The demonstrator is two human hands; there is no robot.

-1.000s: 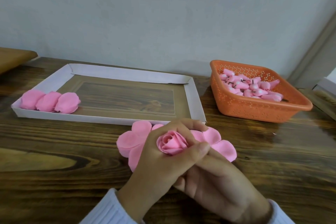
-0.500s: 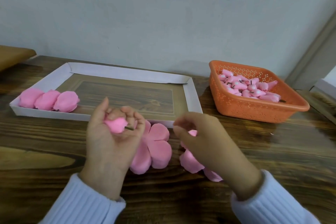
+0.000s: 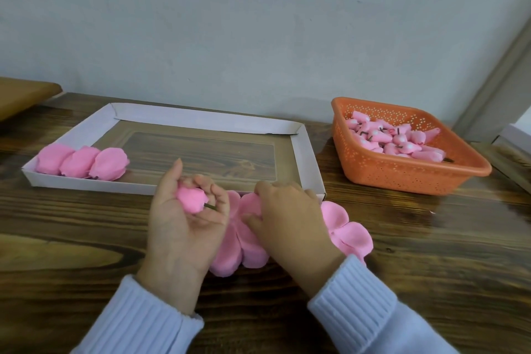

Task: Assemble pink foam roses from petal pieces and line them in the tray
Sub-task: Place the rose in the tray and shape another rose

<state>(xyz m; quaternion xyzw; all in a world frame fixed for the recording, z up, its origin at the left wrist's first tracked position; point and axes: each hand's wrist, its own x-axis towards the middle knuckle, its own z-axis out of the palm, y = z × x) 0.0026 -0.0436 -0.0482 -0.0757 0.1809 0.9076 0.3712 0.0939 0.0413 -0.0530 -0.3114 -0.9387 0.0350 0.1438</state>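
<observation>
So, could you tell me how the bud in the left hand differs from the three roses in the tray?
The bud is smaller and tightly closed; the roses are fuller, wrapped in outer petals. The bud is gripped in the left hand, its dark stem showing; the roses lie in a row at the left end of the tray. Both are pink.

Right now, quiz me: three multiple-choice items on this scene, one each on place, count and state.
1. The basket stands: A right of the tray; B left of it; C inside it.
2. Roses in the tray: A two; B three; C five.
3. The left hand: A flat, empty; B grips a bud; C clenched, empty.
Answers: A, it sits past the tray's right end; B, three lie side by side at the left end; B, it curls round the bud.
</observation>
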